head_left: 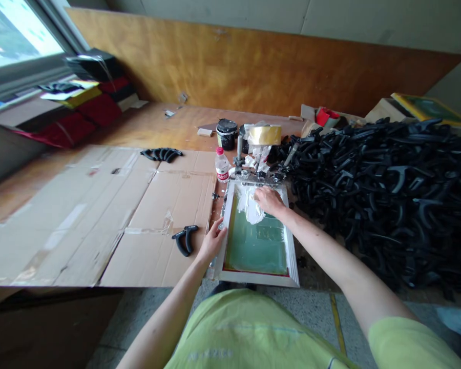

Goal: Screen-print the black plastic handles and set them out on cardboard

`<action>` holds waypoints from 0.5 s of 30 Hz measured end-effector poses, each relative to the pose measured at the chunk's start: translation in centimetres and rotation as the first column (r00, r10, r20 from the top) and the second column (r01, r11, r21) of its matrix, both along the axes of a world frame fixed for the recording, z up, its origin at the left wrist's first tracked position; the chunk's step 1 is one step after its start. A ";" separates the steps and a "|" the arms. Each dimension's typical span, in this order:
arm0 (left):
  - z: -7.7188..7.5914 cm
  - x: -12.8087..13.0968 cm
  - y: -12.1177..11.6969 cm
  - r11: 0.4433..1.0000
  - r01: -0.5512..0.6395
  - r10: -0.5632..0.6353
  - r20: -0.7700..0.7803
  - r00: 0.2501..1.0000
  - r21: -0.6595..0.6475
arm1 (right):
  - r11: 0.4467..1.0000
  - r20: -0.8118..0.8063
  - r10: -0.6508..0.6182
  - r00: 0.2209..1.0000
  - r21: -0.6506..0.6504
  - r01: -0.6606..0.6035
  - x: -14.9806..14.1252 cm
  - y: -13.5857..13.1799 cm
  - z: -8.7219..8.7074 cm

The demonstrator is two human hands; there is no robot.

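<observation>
A screen-printing frame (294,274) with a green mesh (257,251) lies in front of me. White ink (253,207) is smeared over the far part of the mesh. My left hand (214,238) is closed on the frame's left rail. Over the white ink, my right hand (268,200) is closed; what its fingers grip is hidden. Two curved black plastic parts (185,240) lie on the cardboard (146,205) just left of my left hand. Behind the frame's far end is a metal clamp stand (239,151).
A large heap of black parts (388,195) covers the right side. Beyond the frame stand a red-capped bottle (222,165), a black tub (226,134) and a roll of yellowish tape (265,135). More black parts (161,155) lie in a row on the cardboard's far side.
</observation>
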State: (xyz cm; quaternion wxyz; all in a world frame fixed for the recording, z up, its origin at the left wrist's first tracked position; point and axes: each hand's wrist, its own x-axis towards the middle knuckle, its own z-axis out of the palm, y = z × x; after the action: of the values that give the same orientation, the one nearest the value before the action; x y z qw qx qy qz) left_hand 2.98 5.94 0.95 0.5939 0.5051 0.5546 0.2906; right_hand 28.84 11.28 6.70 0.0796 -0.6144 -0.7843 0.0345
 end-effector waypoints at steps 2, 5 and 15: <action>0.1 0.0 0.0 1.000 -0.003 0.003 -0.002 1.000 0.003 | 0.993 -0.022 0.117 0.993 0.001 -0.117 0.3 -2.4 0.0; 0.2 -0.1 0.0 1.000 -0.015 0.015 -0.001 1.000 0.000 | 0.955 -0.065 0.292 0.954 -0.044 -0.295 1.2 -4.7 0.8; 0.8 -0.1 0.1 1.000 -0.024 0.023 0.016 1.000 0.019 | 0.971 -0.065 0.237 0.969 0.041 -0.235 0.9 -5.4 0.1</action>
State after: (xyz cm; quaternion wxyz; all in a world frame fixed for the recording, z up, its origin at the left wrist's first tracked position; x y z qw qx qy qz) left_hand 2.91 6.02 1.77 0.5902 0.5017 0.5530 0.3069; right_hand 29.69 5.88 6.76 0.1124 -0.5138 -0.8489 0.0519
